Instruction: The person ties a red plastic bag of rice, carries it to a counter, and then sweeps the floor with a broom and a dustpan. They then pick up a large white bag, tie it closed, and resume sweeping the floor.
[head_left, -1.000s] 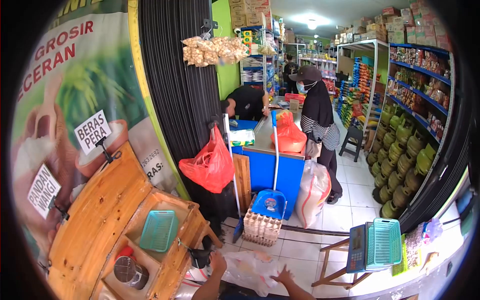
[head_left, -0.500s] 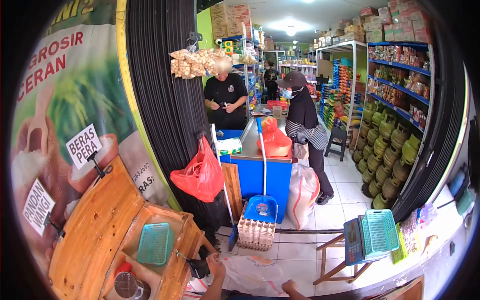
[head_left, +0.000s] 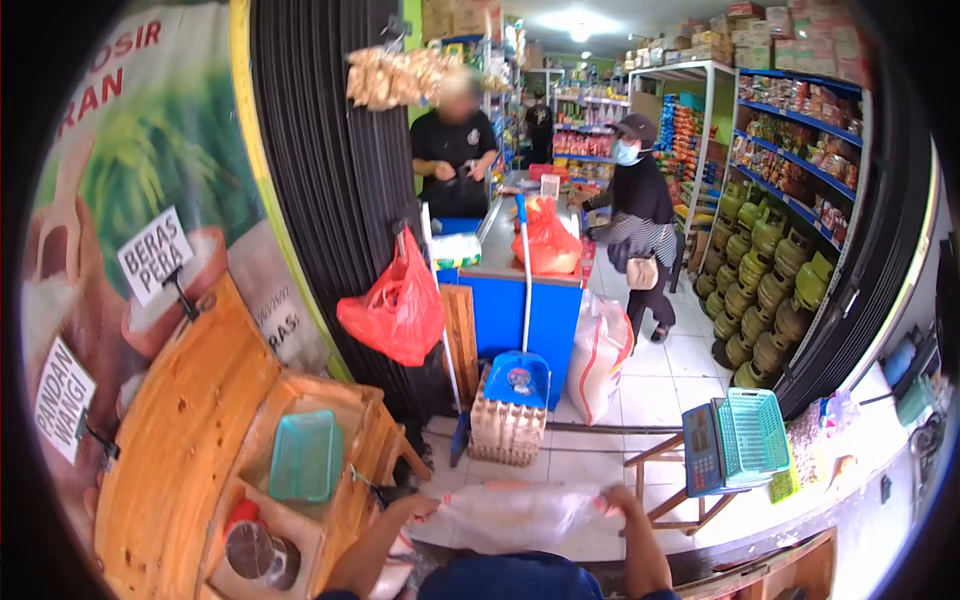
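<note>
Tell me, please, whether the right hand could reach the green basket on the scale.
Probably yes, if the right hand releases the plastic bag: only the scale panel lies between it and the green basket.

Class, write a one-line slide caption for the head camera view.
Left hand and right hand hold a translucent plastic bag spread out between a wooden bin and a scale.

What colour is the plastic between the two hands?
The plastic is whitish and see-through, best seen in head view.

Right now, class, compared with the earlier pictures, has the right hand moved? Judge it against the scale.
Yes: the right hand has moved to the right in the view, closer to the scale.
</note>
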